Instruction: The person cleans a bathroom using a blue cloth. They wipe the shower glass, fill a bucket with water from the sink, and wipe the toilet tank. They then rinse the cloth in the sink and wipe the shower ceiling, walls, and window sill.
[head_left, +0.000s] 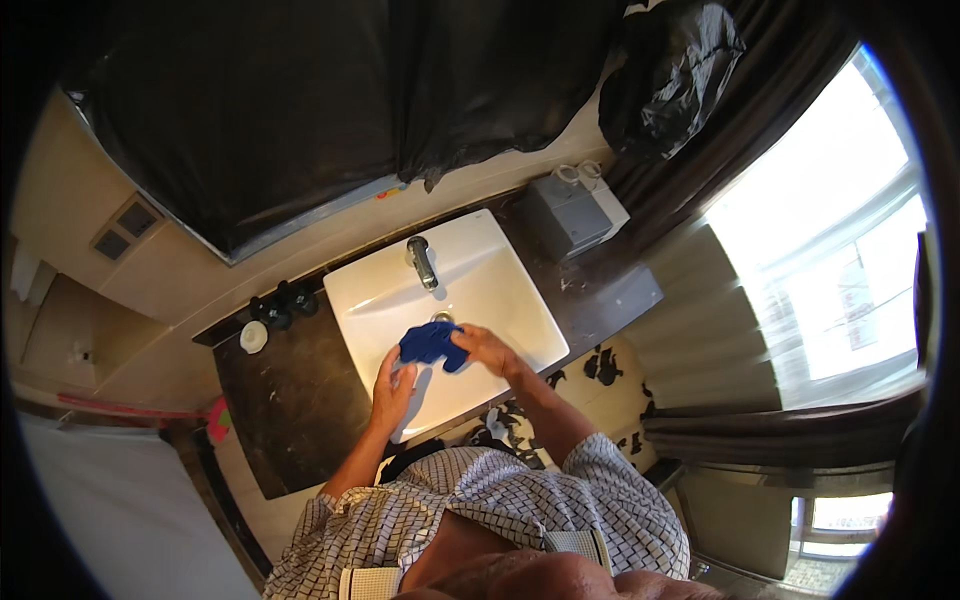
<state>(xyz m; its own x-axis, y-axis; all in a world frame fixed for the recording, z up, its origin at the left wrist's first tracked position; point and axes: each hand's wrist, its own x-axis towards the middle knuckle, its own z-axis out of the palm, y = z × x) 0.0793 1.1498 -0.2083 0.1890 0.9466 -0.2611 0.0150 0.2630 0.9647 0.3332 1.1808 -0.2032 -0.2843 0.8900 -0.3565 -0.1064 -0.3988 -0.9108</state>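
Note:
A crumpled dark blue cloth (429, 342) is held above the basin of a white rectangular sink (517, 300). My right hand (486, 349) grips its right end, where a flap of the fabric hangs down. At the cloth's left end is my left hand (393, 386), its fingers and thumb around the edge. Just beyond the cloth, the metal drain (443, 317) is partly covered by it. A chrome faucet (423, 262) stands at the sink's far side; no water can be made out coming from it.
Dark countertop (277, 405) surrounds the sink. Several small dark containers (283, 305) and a white round object (253, 337) stand at left. A grey box (568, 214) sits at the back right. Black plastic sheeting (247, 112) covers the wall ahead. Scraps (603, 366) lie on the floor.

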